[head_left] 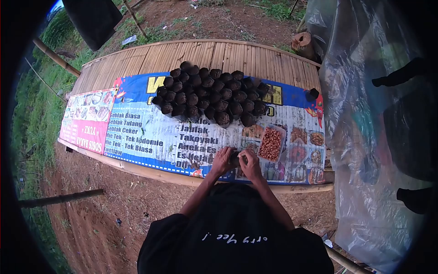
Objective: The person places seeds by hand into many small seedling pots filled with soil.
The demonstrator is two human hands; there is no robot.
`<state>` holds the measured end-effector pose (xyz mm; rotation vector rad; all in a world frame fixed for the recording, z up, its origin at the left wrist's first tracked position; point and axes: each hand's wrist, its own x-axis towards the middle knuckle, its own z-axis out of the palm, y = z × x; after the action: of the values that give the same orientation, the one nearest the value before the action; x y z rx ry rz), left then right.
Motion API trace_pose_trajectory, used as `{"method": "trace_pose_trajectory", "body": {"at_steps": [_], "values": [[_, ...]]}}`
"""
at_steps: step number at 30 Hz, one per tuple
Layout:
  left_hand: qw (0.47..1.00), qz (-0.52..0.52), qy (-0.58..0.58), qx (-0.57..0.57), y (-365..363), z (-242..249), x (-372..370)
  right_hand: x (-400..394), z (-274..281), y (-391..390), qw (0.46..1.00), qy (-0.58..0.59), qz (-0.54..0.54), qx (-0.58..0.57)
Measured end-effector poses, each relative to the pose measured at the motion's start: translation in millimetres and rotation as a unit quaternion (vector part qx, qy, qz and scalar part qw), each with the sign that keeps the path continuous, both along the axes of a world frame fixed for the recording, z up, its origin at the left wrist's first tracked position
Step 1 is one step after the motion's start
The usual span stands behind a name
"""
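Note:
My left hand (222,161) is curled round the side of a small black seedling bag (234,159), close to the front edge of the table. Over the bag's mouth, my right hand (249,165) has its fingers pinched together; whether a seed is between them is too small to see. Just right of my hands, a clear plastic tub (284,132) holds many reddish-brown seeds (271,144) that look like peanuts. Beyond my hands stands a dense cluster of black seedling bags (221,106) filled with dark soil.
A printed food-menu banner (137,132) covers much of the bamboo-slat table (200,52). One separate black bag (312,94) sits at the right end. Clear plastic sheeting (360,201) hangs on the right. Bamboo poles (57,57) stand at the left, over bare soil.

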<state>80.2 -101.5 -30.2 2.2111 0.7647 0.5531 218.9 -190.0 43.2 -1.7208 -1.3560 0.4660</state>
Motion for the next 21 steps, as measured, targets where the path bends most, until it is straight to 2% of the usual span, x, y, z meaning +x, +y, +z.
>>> {"method": "trace_pose_trajectory", "body": {"at_steps": [3, 6, 8, 12, 16, 18, 20, 21], "values": [[0.999, -0.033, 0.002, 0.002, 7.3, 13.7, -7.8, -0.7, -2.4, -0.9, 0.999, -0.008, -0.03, 0.036], [0.997, -0.076, 0.005, 0.016, 17.1, 11.2, -8.6, -2.9, -11.0, -5.2, 0.999, -0.045, 0.001, 0.03], [0.998, -0.061, 0.013, 0.004, 16.3, 6.6, -7.1, -2.6, -9.3, -4.8, 1.0, 0.021, 0.009, 0.001], [0.999, -0.003, 0.02, -0.026, 4.2, 0.3, -3.3, -4.2, -4.9, -2.2, 0.999, 0.009, -0.027, 0.015], [0.999, 0.004, -0.016, -0.038, 1.3, 6.0, 0.8, -0.7, -3.8, -1.8, 0.999, 0.025, -0.031, -0.002], [0.998, -0.04, -0.025, -0.032, 5.0, 5.6, -3.6, -2.1, -2.3, -2.7, 0.998, 0.045, -0.033, -0.014], [0.999, -0.041, -0.014, -0.025, 7.3, 2.0, -4.4, -2.3, -6.6, -2.2, 0.997, -0.052, -0.032, 0.043], [0.999, -0.044, -0.003, -0.019, 7.9, 1.5, -3.8, -3.6, -7.9, -3.7, 0.997, -0.052, -0.033, 0.044]]}}
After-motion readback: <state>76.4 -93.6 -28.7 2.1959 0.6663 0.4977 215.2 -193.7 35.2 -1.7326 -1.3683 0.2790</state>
